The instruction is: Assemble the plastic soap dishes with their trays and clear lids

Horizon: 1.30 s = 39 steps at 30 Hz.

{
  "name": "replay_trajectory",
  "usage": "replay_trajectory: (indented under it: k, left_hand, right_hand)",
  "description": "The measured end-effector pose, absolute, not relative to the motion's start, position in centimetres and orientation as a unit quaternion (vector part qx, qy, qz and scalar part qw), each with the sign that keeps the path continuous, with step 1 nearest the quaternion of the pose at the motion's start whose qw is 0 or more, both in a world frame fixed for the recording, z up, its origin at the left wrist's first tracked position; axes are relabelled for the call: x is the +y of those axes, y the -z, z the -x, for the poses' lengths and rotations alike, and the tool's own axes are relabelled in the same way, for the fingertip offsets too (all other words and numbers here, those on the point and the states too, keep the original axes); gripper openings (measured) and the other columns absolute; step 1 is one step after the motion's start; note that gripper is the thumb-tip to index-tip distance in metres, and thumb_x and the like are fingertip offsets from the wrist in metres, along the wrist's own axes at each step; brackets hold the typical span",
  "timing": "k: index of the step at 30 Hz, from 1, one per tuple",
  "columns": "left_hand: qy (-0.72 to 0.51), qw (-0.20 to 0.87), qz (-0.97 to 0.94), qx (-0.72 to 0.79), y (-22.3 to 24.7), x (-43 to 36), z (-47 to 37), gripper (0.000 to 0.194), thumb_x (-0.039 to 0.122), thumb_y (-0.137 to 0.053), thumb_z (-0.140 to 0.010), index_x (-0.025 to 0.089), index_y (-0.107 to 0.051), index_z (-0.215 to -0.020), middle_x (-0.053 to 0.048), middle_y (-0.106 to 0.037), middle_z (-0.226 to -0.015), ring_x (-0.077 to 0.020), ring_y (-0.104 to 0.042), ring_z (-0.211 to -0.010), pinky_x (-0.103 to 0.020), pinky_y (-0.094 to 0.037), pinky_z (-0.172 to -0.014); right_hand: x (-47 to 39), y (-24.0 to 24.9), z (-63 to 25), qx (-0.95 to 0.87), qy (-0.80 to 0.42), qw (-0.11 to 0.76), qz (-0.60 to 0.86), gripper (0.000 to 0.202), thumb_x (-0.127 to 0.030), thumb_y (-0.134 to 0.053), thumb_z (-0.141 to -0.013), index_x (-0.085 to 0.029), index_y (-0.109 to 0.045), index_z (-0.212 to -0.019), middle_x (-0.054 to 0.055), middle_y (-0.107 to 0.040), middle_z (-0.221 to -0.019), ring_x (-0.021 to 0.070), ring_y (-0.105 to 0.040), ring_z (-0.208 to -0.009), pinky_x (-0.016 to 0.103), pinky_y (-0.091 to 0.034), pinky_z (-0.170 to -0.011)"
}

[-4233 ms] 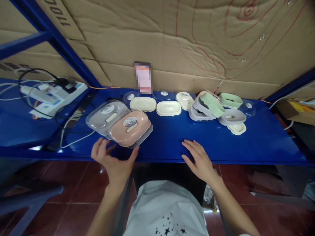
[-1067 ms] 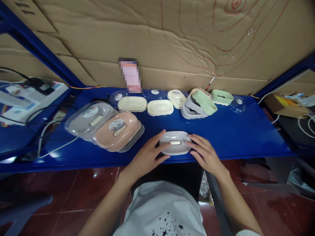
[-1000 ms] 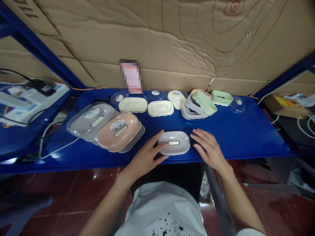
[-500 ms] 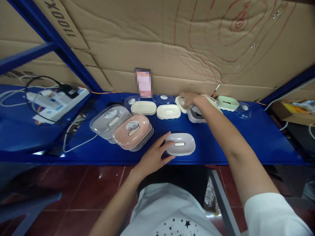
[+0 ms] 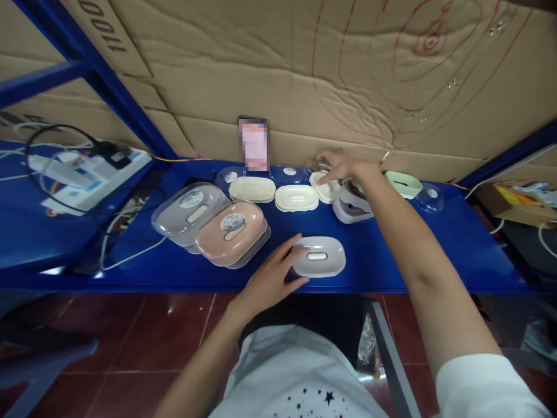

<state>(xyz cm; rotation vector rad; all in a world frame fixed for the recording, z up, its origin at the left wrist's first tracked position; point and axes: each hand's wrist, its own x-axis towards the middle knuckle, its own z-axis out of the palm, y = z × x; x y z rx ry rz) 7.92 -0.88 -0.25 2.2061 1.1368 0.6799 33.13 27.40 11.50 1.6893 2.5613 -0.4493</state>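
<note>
My left hand [image 5: 274, 270] grips the left end of a pale lavender oval soap dish [image 5: 333, 264] near the table's front edge, thumb at the front rim and a finger reaching inside. A short cream strip [image 5: 317, 256] sits in its middle. My right hand [image 5: 339, 166] is stretched to the back, fingers spread, over a cream oval tray [image 5: 329, 191]; nothing shows in its grasp. Left of that tray lie another cream tray [image 5: 296, 198] and a longer cream one [image 5: 252, 190]. Grey slotted dishes [image 5: 350, 204] lie partly under my right forearm.
Clear-lidded grey [image 5: 179, 212] and pink soap boxes [image 5: 230, 235] stand at left. Clear lids [image 5: 289, 172] lie behind the trays. A phone [image 5: 254, 144] leans on the cardboard wall. A green dish [image 5: 402, 184] and clear lid [image 5: 430, 198] are at back right; a power strip [image 5: 134, 165] far left.
My right hand has risen slightly off the back cream tray and its fingers have spread. My left hand stays on the soap dish. The view has shifted a little.
</note>
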Motion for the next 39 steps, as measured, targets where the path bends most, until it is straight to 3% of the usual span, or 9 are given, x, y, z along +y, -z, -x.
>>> replay_trajectory:
  k: [3, 6, 10, 14, 17, 22, 27, 33, 39]
  left_hand:
    - [-0.247, 0.292, -0.815, 0.435, 0.4, -0.9, -7.9, 0.07, 0.032, -0.074, -0.1, 0.039, -0.041, -0.161, -0.006, -0.03, -0.179, -0.029, -0.038, -0.163, -0.051, -0.041, -0.131]
    - [-0.265, 0.3, -0.802, 0.443, 0.7, -0.9, -8.0, 0.082, 0.032, -0.076, -0.099, 0.039, -0.03, -0.166, -0.008, -0.033, -0.177, -0.0297, -0.039, -0.162, -0.053, -0.04, -0.131]
    - [-0.301, 0.294, -0.785, 0.455, 1.3, -1.0, -8.1, 0.093, 0.035, -0.083, -0.093, 0.035, -0.024, -0.166, -0.014, -0.043, -0.171, -0.032, -0.044, -0.159, -0.055, -0.04, -0.131]
    - [-0.302, 0.308, -0.767, 0.475, 1.6, -0.9, -8.3, 0.094, 0.034, -0.087, -0.089, 0.033, -0.028, -0.163, -0.014, -0.048, -0.167, -0.0333, -0.05, -0.155, -0.055, -0.044, -0.128]
    - [-0.3, 0.323, -0.751, 0.492, 1.6, -0.8, -8.3, 0.098, 0.033, -0.089, -0.087, 0.032, -0.028, -0.164, -0.015, -0.049, -0.166, -0.0331, -0.053, -0.153, -0.054, -0.046, -0.126]
    - [-0.296, 0.335, -0.75, 0.488, 1.3, -0.7, -8.2, 0.115, 0.038, -0.087, -0.09, 0.035, -0.007, -0.173, -0.016, -0.042, -0.172, -0.0337, -0.046, -0.158, -0.053, -0.042, -0.129]
    - [-0.299, 0.325, -0.764, 0.469, 1.2, -0.7, -8.2, 0.112, 0.037, -0.085, -0.092, 0.038, -0.008, -0.173, -0.013, -0.033, -0.178, -0.0324, -0.042, -0.161, -0.051, -0.04, -0.13]
    - [-0.301, 0.306, -0.778, 0.46, 1.5, -0.7, -8.3, 0.107, 0.034, -0.083, -0.093, 0.038, -0.012, -0.173, -0.012, -0.036, -0.176, -0.0312, -0.041, -0.161, -0.051, -0.038, -0.132]
    - [-0.313, 0.272, -0.787, 0.457, 1.1, -0.9, -8.3, 0.093, 0.03, -0.075, -0.1, 0.038, -0.016, -0.171, -0.013, -0.03, -0.177, -0.0314, -0.034, -0.164, -0.054, -0.037, -0.132]
  right_hand:
    - [24.2, -12.7, -33.2, 0.845, 0.176, 0.002, -0.506, 0.101, -0.052, -0.089, -0.082, -0.023, -0.04, -0.166, 0.015, -0.055, -0.164, 0.0345, -0.057, -0.145, 0.05, -0.042, -0.122]
    - [18.8, -12.7, -33.1, 0.877, 0.206, -0.006, -0.433, 0.104, -0.061, -0.089, -0.078, -0.032, -0.041, -0.165, 0.008, -0.056, -0.163, 0.0345, -0.055, -0.147, 0.052, -0.035, -0.128]
    - [11.6, -10.7, -33.4, 0.902, 0.279, -0.021, -0.328, 0.096, -0.062, -0.085, -0.084, -0.031, -0.043, -0.164, 0.011, -0.058, -0.159, 0.0362, -0.056, -0.144, 0.056, -0.036, -0.125]
    - [7.1, -8.2, -34.4, 0.892, 0.259, -0.066, -0.365, 0.092, -0.062, -0.083, -0.087, -0.032, -0.042, -0.164, 0.014, -0.056, -0.158, 0.0392, -0.051, -0.147, 0.062, -0.037, -0.123]
    - [4.8, -6.9, -34.8, 0.88, 0.235, -0.117, -0.395, 0.09, -0.062, -0.08, -0.09, -0.039, -0.037, -0.167, 0.012, -0.053, -0.159, 0.0376, -0.048, -0.151, 0.06, -0.041, -0.124]
    - [2.3, -5.1, -34.4, 0.892, 0.167, -0.127, -0.399, 0.091, -0.062, -0.078, -0.092, -0.047, -0.033, -0.17, 0.012, -0.044, -0.169, 0.0408, -0.047, -0.153, 0.065, -0.047, -0.12]
    - [1.9, -4.0, -34.0, 0.916, 0.112, -0.132, -0.362, 0.084, -0.064, -0.068, -0.098, -0.043, -0.033, -0.171, 0.012, -0.043, -0.171, 0.039, -0.038, -0.161, 0.065, -0.039, -0.126]
    - [1.8, -3.3, -34.3, 0.916, 0.089, -0.156, -0.357, 0.084, -0.065, -0.069, -0.097, -0.034, -0.041, -0.169, 0.017, -0.045, -0.169, 0.0386, -0.041, -0.158, 0.06, -0.043, -0.124]
    - [2.2, -3.0, -34.7, 0.902, 0.104, -0.164, -0.387, 0.074, -0.043, -0.071, -0.096, -0.031, -0.042, -0.163, 0.016, -0.043, -0.171, 0.0379, -0.036, -0.161, 0.066, -0.038, -0.126]
